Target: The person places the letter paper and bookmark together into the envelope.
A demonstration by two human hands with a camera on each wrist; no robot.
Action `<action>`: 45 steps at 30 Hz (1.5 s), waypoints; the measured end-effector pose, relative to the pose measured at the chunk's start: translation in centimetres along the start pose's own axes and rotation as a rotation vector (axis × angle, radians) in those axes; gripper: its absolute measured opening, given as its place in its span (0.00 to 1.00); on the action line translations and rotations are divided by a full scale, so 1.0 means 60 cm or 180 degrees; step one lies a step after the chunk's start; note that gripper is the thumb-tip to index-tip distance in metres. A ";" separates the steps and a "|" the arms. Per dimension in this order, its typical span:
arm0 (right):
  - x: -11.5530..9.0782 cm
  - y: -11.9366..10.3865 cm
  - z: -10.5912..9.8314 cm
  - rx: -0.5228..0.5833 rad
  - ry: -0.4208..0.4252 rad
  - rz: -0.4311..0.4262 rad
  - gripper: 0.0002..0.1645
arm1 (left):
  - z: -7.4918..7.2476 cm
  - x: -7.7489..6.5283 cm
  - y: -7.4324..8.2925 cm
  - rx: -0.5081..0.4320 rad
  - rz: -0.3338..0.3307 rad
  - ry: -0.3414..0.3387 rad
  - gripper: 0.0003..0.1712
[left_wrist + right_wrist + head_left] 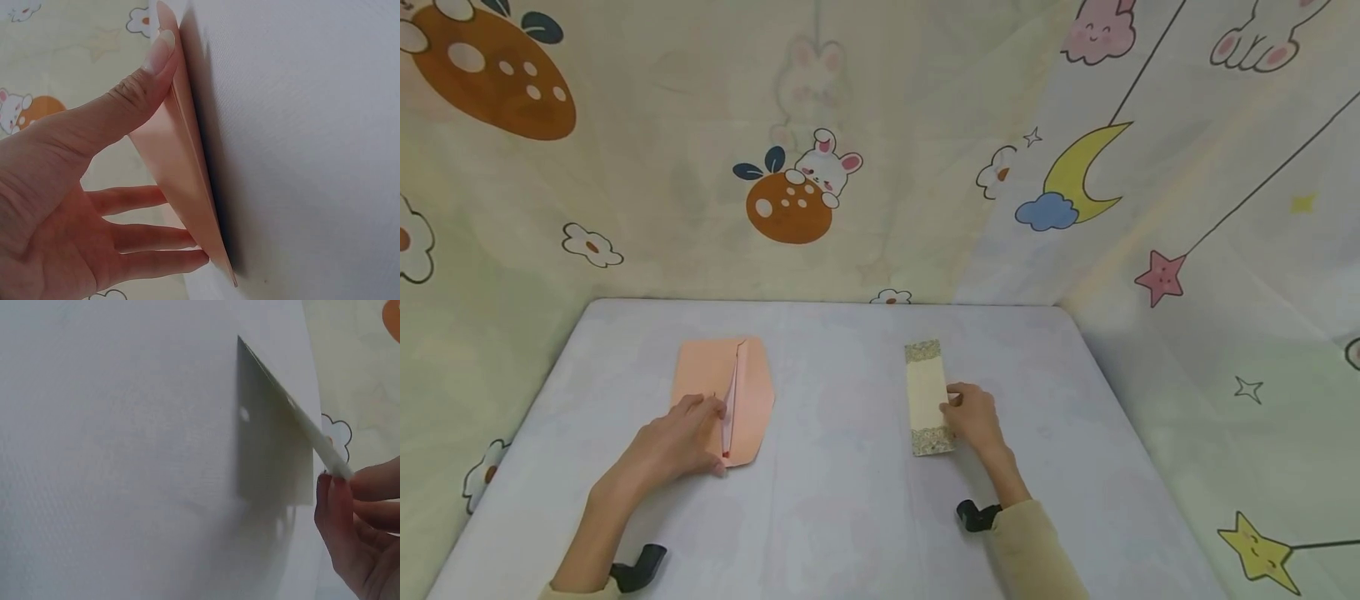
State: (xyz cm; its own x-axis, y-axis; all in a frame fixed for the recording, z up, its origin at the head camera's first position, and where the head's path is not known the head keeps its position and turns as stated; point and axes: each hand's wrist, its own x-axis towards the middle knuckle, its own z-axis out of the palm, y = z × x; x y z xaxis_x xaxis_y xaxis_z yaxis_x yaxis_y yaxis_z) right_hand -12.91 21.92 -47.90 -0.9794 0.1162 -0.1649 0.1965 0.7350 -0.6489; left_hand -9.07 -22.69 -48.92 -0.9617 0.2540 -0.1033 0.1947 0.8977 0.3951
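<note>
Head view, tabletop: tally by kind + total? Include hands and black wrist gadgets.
Peach envelope: 1
Cream card: 1
Hands, left hand and right hand: 2
Black wrist gadgets: 2
Total: 6

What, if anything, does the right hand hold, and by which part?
The right hand pinches the card by its long right edge, near the middle.

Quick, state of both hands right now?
Left hand: open, touching the peach-coloured paper envelope.
Right hand: closed, pinching the cream rectangular paper card with patterned ends by one long edge.
</note>
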 end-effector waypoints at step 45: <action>0.010 -0.034 0.090 0.1747 -0.0808 -0.0159 0.22 | 0.000 -0.003 -0.001 -0.0067 0.0010 0.0005 0.42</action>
State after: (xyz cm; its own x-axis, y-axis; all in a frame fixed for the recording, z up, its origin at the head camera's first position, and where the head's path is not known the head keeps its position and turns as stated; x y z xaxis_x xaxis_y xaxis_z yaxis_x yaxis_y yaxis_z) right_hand -13.62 16.87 -50.67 -0.9598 -0.1223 -0.2525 0.2115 0.2757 -0.9377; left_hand -8.88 -22.82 -48.92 -0.9613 0.2563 -0.1008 0.1937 0.8892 0.4145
